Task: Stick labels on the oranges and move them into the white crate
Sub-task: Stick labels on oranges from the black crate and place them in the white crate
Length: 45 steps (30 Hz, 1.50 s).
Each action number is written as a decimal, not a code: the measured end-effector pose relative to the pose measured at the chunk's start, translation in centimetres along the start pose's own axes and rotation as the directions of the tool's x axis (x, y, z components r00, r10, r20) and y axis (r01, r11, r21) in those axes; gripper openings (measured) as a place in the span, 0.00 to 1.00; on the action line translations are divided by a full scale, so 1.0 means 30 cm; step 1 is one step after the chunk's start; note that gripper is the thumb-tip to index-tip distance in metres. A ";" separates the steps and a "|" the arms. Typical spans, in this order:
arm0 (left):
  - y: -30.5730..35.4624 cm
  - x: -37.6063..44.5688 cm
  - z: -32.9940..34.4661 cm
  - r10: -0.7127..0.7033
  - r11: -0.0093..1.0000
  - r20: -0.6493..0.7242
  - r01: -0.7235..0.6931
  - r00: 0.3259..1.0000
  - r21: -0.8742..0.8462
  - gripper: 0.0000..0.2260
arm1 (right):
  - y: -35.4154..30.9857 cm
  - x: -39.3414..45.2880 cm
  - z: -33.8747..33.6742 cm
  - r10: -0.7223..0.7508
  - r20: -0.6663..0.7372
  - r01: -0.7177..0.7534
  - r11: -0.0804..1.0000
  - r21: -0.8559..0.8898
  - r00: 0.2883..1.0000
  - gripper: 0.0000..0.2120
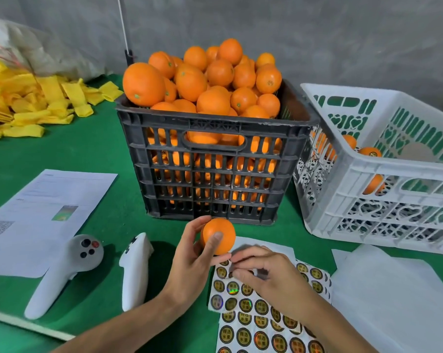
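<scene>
Small round orange (219,234), held up off the green table (93,151) in the fingers of the left hand (193,253), thumb on its front. Heaps more bright round oranges (205,80) piled high in the black plastic crate (215,171), up over the rim. A few oranges (369,152) down in the white plastic crate (383,184) just beside it on the right. Sheets of round gold and black shiny labels (253,324) flat on the table, under the right hand (269,272), its fingers bent down on the top sheet.
</scene>
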<state>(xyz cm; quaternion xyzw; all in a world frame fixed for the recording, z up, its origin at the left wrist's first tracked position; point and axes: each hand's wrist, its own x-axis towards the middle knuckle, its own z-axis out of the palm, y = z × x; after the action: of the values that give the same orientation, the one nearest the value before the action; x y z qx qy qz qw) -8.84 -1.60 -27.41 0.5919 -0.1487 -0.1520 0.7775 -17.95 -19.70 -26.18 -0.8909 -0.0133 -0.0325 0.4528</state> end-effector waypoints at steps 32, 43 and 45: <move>0.359 0.079 0.332 0.277 0.952 0.100 -0.287 0.956 0.107 0.22 | -0.268 0.007 -0.177 -0.531 -0.600 -0.031 0.733 -0.680 0.598 0.34; 0.713 0.515 0.483 0.533 0.042 0.500 -0.612 0.683 0.790 0.12 | -0.279 0.090 -0.606 -0.539 -0.664 -0.325 0.594 -0.736 0.518 0.13; 0.750 0.649 0.428 0.254 -0.051 0.419 -0.420 0.872 0.906 0.18 | -0.253 0.114 -0.581 -0.567 -0.622 -0.288 0.570 -0.769 0.540 0.13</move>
<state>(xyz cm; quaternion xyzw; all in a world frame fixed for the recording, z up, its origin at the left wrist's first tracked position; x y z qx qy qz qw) 4.94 -15.17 -1.42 0.8906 -0.3984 0.1522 0.1579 -15.73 -29.32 -9.58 -0.8579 0.1350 -0.4919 -0.0612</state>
